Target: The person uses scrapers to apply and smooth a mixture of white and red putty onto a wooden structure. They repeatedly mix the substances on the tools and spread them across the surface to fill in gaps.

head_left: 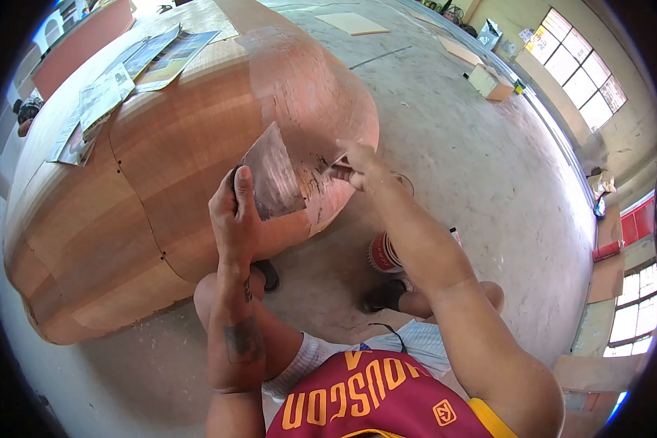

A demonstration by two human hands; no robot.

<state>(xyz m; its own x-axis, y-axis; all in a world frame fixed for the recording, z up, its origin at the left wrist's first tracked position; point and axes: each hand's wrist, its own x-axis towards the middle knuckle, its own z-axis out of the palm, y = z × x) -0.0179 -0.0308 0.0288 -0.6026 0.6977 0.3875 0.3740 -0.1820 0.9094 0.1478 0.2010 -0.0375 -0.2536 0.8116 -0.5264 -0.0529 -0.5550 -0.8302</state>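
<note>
My left hand (235, 208) holds up a thin, greyish-brown smeared board (276, 175), with the thumb along its near left edge. The board stands tilted in front of the curved wooden form (182, 153). To its right, my right hand (354, 166) is closed round a small flat tool (335, 162), a scraper by its look, near the form's pinkish coated end (306, 87). Dark streaks mark the surface between the board and the tool. Whether the tool touches the form I cannot tell.
Newspaper sheets (142, 66) lie on top of the form. A red and white can (384, 253) stands on the floor between my right forearm and my feet. Farther off are a cardboard box (490, 82) and a flat panel (352, 23). Behind the form at far left, a person's head (29, 109) shows.
</note>
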